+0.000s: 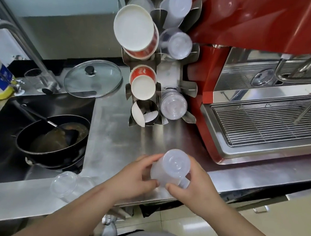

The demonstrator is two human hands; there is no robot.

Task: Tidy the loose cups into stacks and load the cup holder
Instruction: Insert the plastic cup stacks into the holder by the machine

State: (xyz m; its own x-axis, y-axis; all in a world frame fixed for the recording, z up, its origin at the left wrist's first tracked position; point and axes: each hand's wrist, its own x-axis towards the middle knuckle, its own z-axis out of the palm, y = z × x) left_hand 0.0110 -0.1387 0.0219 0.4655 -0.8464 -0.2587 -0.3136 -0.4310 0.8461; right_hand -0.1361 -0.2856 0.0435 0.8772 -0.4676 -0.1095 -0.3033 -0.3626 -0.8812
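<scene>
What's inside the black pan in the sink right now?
The black pan holds brownish residue and a dark spatula resting in it. Another dark pan seems to sit beneath; what lies under that is hidden.

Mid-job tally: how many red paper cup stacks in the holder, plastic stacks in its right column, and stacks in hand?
Red paper cup stacks in the holder: 2
Plastic stacks in its right column: 3
Frosted stack gripped by left hand and right hand: 1
Total: 6
</scene>
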